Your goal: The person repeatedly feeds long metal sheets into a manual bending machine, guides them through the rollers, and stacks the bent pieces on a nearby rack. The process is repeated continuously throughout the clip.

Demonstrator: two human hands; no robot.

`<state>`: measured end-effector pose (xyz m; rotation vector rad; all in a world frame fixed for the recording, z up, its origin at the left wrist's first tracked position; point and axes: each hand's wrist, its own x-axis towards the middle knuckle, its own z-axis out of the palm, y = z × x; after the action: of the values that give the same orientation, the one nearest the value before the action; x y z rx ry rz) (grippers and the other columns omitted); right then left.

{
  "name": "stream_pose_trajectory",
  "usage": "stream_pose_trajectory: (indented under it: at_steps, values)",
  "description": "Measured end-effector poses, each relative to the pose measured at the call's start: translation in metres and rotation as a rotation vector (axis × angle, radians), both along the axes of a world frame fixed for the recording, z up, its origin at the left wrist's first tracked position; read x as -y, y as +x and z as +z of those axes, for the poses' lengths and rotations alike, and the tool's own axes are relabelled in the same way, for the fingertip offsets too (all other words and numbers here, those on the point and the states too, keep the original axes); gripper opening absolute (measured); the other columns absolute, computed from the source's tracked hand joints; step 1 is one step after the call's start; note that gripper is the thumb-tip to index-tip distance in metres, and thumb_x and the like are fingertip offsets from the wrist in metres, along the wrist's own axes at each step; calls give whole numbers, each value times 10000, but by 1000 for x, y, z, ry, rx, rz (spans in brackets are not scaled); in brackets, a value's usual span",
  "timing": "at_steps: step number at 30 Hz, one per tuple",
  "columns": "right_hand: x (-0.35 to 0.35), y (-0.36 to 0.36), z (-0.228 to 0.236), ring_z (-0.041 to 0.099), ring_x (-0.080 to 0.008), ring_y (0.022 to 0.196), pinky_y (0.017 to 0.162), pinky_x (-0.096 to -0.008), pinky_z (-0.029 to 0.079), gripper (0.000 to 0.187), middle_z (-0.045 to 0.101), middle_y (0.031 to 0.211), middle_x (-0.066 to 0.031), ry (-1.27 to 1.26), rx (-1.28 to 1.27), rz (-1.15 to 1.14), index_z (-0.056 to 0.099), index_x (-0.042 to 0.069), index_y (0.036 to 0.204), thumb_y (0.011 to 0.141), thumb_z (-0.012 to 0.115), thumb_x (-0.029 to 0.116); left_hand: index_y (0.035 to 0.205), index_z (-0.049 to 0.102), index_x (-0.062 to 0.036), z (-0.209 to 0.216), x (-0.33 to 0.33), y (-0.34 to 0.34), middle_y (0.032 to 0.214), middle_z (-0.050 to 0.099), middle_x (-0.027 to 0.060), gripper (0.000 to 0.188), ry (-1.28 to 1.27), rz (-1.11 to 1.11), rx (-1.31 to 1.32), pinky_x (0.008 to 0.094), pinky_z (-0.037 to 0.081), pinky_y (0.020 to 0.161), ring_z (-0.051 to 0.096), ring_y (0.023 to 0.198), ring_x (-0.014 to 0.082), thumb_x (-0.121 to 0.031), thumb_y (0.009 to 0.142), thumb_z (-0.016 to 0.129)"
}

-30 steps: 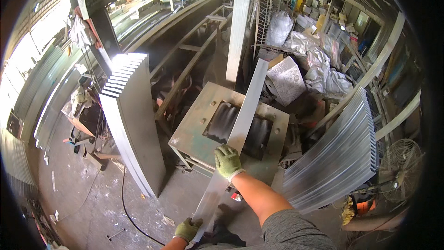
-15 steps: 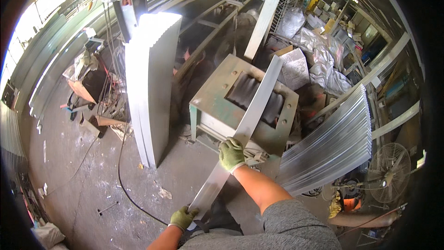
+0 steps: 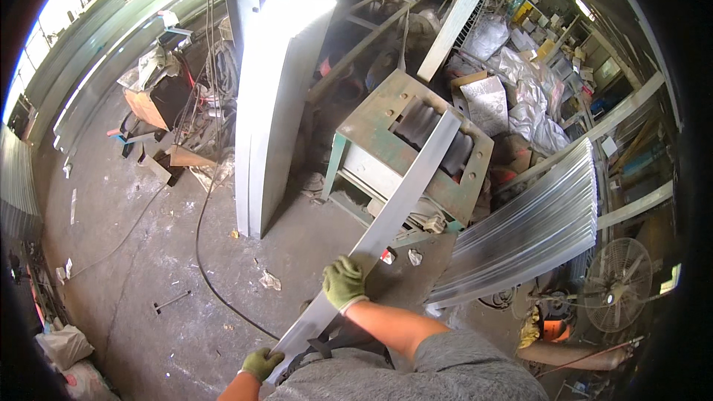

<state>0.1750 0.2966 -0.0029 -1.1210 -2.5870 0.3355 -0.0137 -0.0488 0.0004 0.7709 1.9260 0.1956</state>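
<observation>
The left hand has its gloved fingers clamped on the near end of a metal strip; the right hand has its fingers curled tight over the strip farther up. Ahead of the right fingers, the strip's far part crosses above a stand whose opening holds dark rollers. Beyond that sits a carton, contents hidden, beside pale sacks. Well left of the fingers, crumpled sheeting tops a brown box.
</observation>
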Motion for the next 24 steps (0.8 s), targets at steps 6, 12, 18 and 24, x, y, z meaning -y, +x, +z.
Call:
stream_pose_trajectory:
  at_steps: [6,12,18,24]
  values:
    - [82,-22,30,593,-363,1368,1152,-525,461,252,724,1266,-89,-175,-120,134,707,104,1164,935,724,210,1101,829,-58,-17,108,-41,986,807,244,639,-49,47,62,494,595,841,795,930,399,-671,948,735]
    - [21,-11,43,614,-440,1370,1200,-529,461,424,654,1461,-252,-118,-614,-185,668,18,1356,969,748,171,1227,793,-18,-43,110,-76,1100,832,135,555,109,203,15,402,601,880,749,973,222,-499,959,866]
    - [-69,33,73,620,-315,1276,1130,-444,494,755,634,1394,-125,-629,-804,-484,537,49,1547,1040,743,569,983,749,-43,19,30,-66,915,782,148,484,331,58,-377,487,561,754,731,841,360,-509,911,857]
    - [-79,20,141,560,-289,1430,1263,-475,386,904,592,1597,-101,-1468,-1581,-307,500,45,1619,1010,699,682,1200,627,-108,66,-5,-61,1264,688,152,348,1025,-84,-863,559,493,1001,645,1181,421,-65,878,753]
